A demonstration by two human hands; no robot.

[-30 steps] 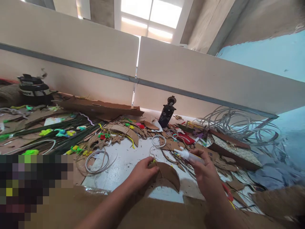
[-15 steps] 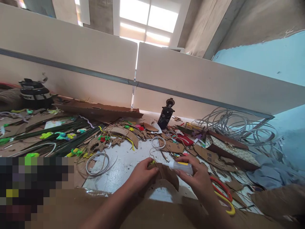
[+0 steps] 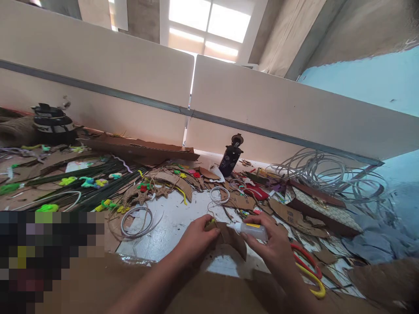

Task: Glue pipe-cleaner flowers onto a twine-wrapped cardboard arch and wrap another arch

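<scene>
— Where is the brown, crescent-shaped piece of cardboard (image 3: 236, 245)?

— Low in the middle of the view, over the white tabletop (image 3: 157, 242). The left hand (image 3: 199, 235) pinches its left end between thumb and fingers, beside a small, yellow-green fuzzy bit (image 3: 212, 221). I can't tell whether the piece rests on the table.

— And the right hand (image 3: 273, 244)?

— Gripping a small, translucent squeeze bottle with a yellow label (image 3: 253, 231), laid nearly level, its white nozzle pointing left at the cardboard's upper part. Whether the tip touches, I can't tell.

— Which step is that?

— Applying liquid, I'd judge, probably glue; whether any has come out doesn't show.

— What does the next move call for?

— A steady left pinch, I'd say, and a light squeeze, with the tip clear of the left fingertips.

— Anything close by?

— Red and yellow plastic handle loops (image 3: 307, 251) just beside the right forearm. Farther back, a black bottle with its lid up (image 3: 229, 161) stands among scraps.
</scene>
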